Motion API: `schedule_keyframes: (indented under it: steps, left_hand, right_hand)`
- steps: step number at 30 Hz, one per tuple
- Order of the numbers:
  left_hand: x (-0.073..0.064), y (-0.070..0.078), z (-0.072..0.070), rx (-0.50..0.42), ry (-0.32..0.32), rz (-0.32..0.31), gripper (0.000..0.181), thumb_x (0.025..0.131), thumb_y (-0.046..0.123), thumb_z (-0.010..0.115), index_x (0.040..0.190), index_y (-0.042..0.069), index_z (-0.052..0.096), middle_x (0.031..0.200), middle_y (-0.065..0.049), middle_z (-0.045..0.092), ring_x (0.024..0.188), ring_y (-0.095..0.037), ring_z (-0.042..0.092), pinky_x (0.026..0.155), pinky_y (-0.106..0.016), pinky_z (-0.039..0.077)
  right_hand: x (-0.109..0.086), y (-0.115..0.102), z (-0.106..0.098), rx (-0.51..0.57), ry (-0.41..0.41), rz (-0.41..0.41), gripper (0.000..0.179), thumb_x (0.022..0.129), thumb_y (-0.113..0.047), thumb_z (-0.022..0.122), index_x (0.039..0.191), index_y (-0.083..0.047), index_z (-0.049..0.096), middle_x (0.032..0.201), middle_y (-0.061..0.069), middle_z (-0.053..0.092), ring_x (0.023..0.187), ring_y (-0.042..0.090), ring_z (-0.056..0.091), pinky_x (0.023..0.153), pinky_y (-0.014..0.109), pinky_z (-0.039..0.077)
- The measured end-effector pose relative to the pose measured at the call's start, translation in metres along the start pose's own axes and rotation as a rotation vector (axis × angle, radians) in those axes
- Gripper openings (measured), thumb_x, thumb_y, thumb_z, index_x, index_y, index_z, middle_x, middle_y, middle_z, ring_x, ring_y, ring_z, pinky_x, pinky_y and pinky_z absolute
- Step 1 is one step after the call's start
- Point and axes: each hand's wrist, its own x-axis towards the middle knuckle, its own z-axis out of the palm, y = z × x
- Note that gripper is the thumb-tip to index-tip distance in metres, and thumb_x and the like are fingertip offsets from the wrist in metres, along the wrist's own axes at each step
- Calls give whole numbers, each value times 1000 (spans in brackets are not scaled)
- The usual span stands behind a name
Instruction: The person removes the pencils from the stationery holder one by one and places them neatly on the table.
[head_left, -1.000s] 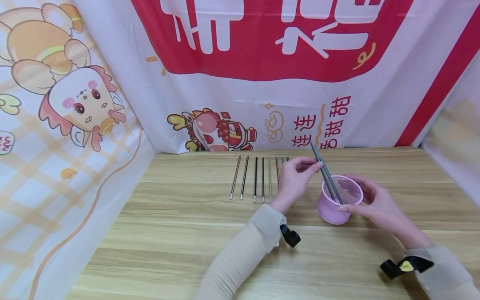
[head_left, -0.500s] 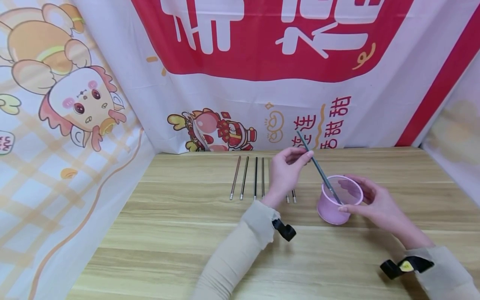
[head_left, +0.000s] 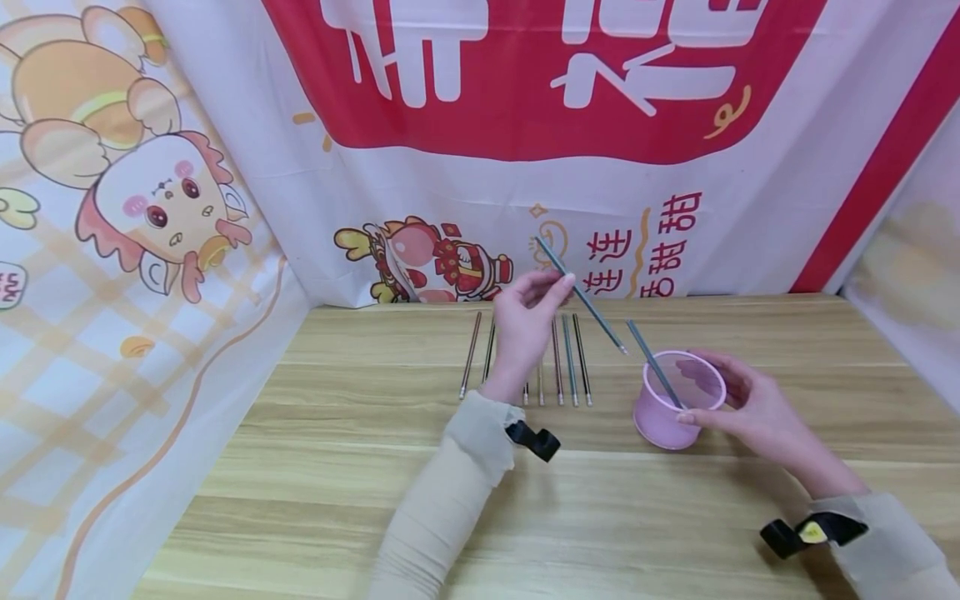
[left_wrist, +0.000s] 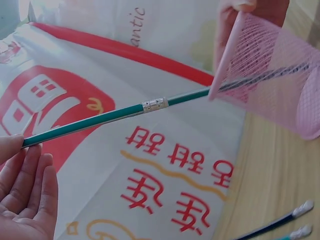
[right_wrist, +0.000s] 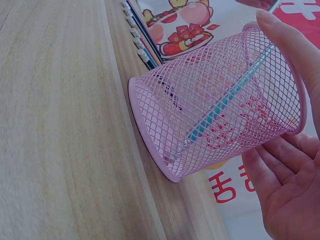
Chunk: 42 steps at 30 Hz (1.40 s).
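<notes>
Between thumb and fingers, my left hand pinches a teal pencil near its upper part, its metal-capped end slanting down to the right. That end hangs left of the pink mesh pen cup, apart from it in the head view. A second teal pencil leans inside the cup; its capped end is down at the bottom in the right wrist view. My right hand holds the cup by its rim, thumb on the near side and fingers behind, the cup standing on the table.
Several pencils, among them a teal pencil and a reddish pencil, lie in a row on the wooden table; my left hand hides some. A printed cloth hangs along the table's back edge.
My left hand has moved left and up, drawing the pinched teal pencil out of the pen cup. The other teal pencil stays leaning in it. My right hand and the cup have not moved.
</notes>
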Motion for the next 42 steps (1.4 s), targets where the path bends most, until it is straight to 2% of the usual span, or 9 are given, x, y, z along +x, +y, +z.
schedule_keyframes:
  steps: [7,14,25,31,34,37,42]
  left_hand:
    - [9,6,-33,6,46,10,21,94,15,77,107,0,71,99,-11,74,87,-25,72,84,-36,61]
    - [14,2,-71,86,109,20,21,93,17,77,106,2,71,99,-11,74,90,-32,71,84,-36,61]
    - [28,-2,-123,213,105,14,25,95,19,76,110,0,71,101,-12,73,86,-23,71,82,-37,62]
    - [34,-9,-151,322,87,-51,27,96,16,75,112,-4,69,103,-19,72,87,-26,70,83,-41,61]
    - [35,-14,-162,405,69,-82,25,97,16,74,112,-3,70,102,-17,73,84,-24,70,81,-37,62]
    - [36,-17,-170,491,48,-121,22,97,17,73,111,1,72,100,-12,73,85,-22,70,78,-31,61]
    - [40,-26,-180,575,11,-197,21,97,16,73,111,1,74,100,-11,73,86,-22,70,77,-32,62]
  right_hand:
    - [0,-1,0,5,5,2,76,79,-1,88,145,-1,50,134,21,62,117,5,60,94,11,47]
    - [1,-3,0,-12,0,13,76,80,-5,88,146,-1,49,135,21,61,116,5,60,94,10,46]
    - [2,-3,-1,-32,-4,37,77,82,-10,88,147,-3,48,137,22,59,116,1,58,93,9,46]
    - [3,-3,0,-45,1,38,77,81,-11,89,146,-4,50,136,21,60,115,2,59,92,9,46]
    - [2,-3,0,-48,2,40,77,81,-11,89,146,-4,50,135,21,61,115,2,59,92,9,46]
    - [1,-2,-1,-46,2,43,76,81,-12,89,146,-4,50,136,21,60,115,2,59,92,9,46]
    - [0,-1,-1,-37,0,36,76,82,-10,88,146,-4,49,136,22,60,116,1,58,93,9,46]
